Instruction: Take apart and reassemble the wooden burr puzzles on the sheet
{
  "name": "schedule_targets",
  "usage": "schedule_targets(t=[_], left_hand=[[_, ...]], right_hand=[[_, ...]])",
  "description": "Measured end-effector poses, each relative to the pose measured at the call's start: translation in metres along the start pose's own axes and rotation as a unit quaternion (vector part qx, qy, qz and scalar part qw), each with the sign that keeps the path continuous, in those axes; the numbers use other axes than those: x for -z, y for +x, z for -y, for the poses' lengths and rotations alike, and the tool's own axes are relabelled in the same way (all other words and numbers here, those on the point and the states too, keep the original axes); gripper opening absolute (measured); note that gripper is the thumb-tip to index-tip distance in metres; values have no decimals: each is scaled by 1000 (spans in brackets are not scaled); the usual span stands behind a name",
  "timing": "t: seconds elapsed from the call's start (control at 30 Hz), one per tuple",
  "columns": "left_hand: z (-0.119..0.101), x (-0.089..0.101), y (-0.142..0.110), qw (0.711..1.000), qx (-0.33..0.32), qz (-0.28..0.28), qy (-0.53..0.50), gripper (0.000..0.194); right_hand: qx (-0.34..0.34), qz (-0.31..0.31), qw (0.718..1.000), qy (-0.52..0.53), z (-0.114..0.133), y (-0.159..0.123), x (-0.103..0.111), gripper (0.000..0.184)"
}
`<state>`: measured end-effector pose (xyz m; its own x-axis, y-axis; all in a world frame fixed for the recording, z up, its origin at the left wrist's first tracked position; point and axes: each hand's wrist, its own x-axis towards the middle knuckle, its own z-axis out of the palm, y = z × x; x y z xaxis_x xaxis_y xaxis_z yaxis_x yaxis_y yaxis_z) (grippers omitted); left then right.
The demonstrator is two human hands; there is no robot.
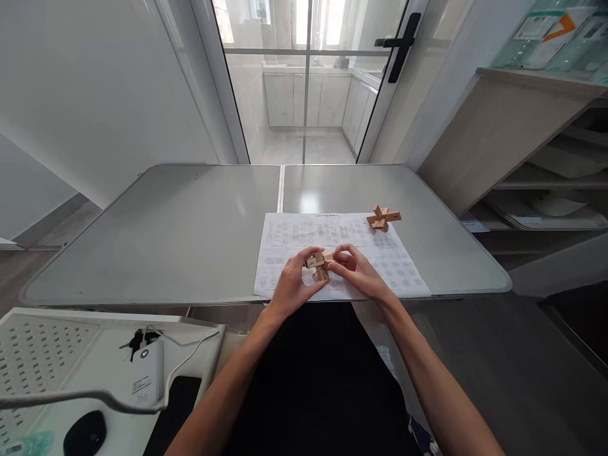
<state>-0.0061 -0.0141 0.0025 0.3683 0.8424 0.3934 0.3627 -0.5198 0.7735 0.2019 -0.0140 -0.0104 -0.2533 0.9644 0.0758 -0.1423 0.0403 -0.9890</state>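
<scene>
Between my two hands is a small wooden burr puzzle made of interlocking pale blocks, raised just over a printed sheet. My left hand grips it from the left, thumb below and fingers above. From the right, the thumb and index finger of my right hand pinch the puzzle's right end; my fingers partly cover that end. The paper sheet with rows of small diagrams lies flat under both hands. At its far right corner sits a second wooden burr puzzle, with bars sticking out crosswise, touched by neither hand.
The grey folding table has a seam down its middle. To my lower left, a white cart bears a power bank, keys and a black mouse. Shelves stand at right; a glass door is beyond.
</scene>
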Motion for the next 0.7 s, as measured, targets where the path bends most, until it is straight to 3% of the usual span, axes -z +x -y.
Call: schedule_targets(t=[0.5,0.7], left_hand=[[3,-1,-1,1000,-9,4,-9,66],[-2,1,-1,1000,-16,-4,-9,67]], right_hand=[[0,15,1000,-3,8,-1,-1,44],[-40,9,999,12,15,-1,-1,45]])
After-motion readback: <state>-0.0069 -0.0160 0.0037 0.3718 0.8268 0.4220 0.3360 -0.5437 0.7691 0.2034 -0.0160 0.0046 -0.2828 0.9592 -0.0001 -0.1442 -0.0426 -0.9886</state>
